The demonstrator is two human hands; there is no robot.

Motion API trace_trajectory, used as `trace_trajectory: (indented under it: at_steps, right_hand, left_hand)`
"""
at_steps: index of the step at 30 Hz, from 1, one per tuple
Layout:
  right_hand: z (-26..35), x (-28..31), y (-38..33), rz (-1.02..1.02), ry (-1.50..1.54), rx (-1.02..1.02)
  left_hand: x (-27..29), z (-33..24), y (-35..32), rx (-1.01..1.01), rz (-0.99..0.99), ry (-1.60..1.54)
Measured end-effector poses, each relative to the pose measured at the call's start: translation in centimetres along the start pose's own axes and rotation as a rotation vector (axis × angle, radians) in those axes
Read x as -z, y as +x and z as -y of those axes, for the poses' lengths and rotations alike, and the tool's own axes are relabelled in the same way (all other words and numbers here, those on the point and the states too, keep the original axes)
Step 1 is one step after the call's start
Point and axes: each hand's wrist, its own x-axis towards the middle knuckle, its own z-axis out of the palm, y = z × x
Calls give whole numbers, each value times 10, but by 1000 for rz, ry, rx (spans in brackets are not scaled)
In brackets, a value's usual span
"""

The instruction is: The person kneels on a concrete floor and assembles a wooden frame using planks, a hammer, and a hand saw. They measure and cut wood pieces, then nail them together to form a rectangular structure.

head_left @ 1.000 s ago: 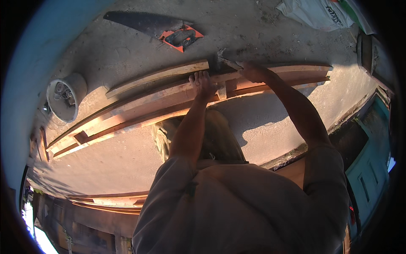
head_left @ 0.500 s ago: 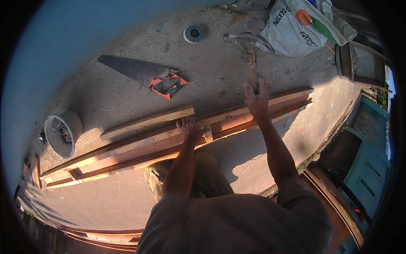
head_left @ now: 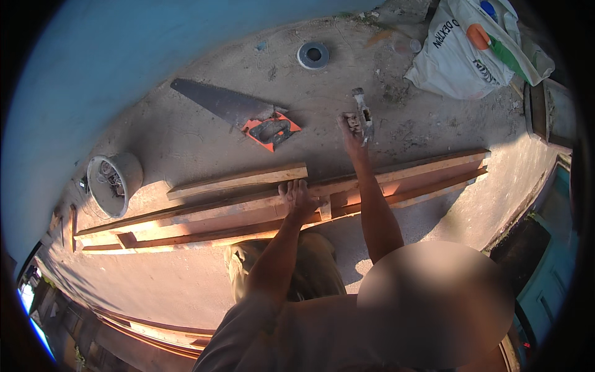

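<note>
A long, narrow wooden frame point(head_left: 229, 212) lies in front of me, made of two rails with short cross pieces between them. My left hand point(head_left: 297, 197) rests on its far rail near the middle, fingers curled over the wood beside a cross piece point(head_left: 325, 208). Beyond the frame and to the right, my right hand point(head_left: 353, 130) grips a claw hammer point(head_left: 365, 116) held up off the ground. The hammer's head faces me, so most of its handle is hidden. Along the frame's far side, close to my left hand, lies a loose wooden batten point(head_left: 238, 181).
Past the frame lie a handsaw point(head_left: 248, 118) with an orange and black handle and a round grey roll point(head_left: 313, 56). At left stands a bucket point(head_left: 127, 180) holding tangled wire-like pieces. A white sack point(head_left: 458, 59) sits far right. More timber point(head_left: 145, 335) lies behind at lower left.
My right hand has moved left and tipped the hammer up, its head now pointing toward me. My left hand stays on the frame. The whole view has shifted a little.
</note>
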Motion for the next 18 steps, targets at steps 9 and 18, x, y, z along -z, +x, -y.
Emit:
trace_trajectory:
  at_steps: [9,18]
  right_hand:
    - [20,1,-5,95,192,-227]
    - [18,42,-3,5,414,237]
  left_hand:
    - [-4,-1,-3,-1,-19,2]
    - [-6,-14,-9,-49,39,15]
